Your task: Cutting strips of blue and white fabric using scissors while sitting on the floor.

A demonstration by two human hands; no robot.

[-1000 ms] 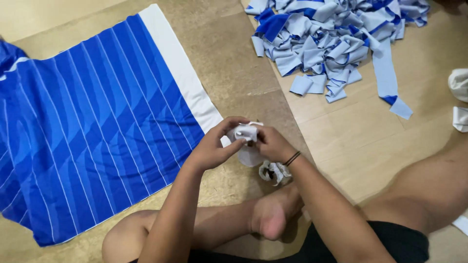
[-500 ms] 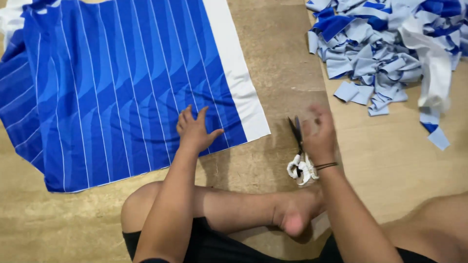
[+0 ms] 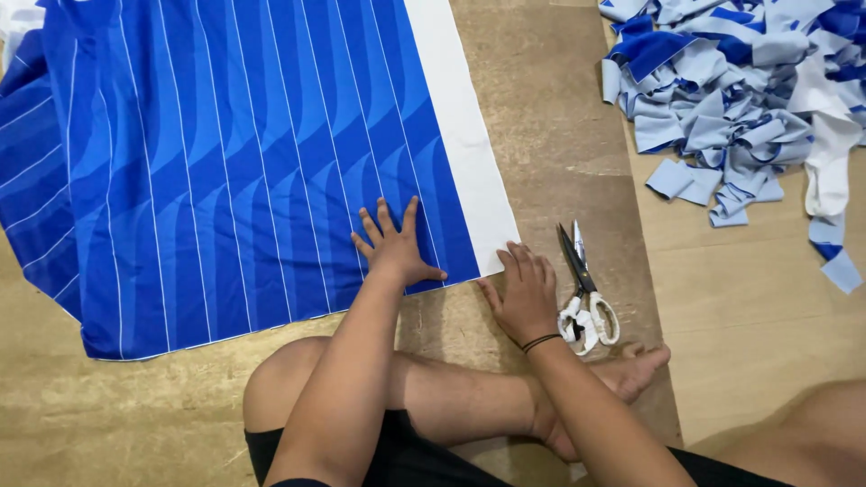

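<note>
A large blue cloth (image 3: 225, 162) with thin white stripes and a white border band (image 3: 460, 135) lies spread on the floor. My left hand (image 3: 392, 245) presses flat on the cloth near its lower right edge, fingers spread. My right hand (image 3: 525, 293) rests flat at the white corner of the cloth, fingers touching its edge, holding nothing. A pair of scissors (image 3: 582, 293) with handles wrapped in white lies on the floor just right of my right hand, blades slightly apart and pointing away from me.
A heap of cut blue, pale blue and white fabric strips (image 3: 740, 99) lies at the upper right. My crossed legs and a bare foot (image 3: 622, 374) sit below the hands. The floor (image 3: 749, 307) is wood-patterned.
My right hand has let go of the scissors, which now lie on the floor, and moved left onto the cloth's white corner. The left hand stays flat on the cloth.
</note>
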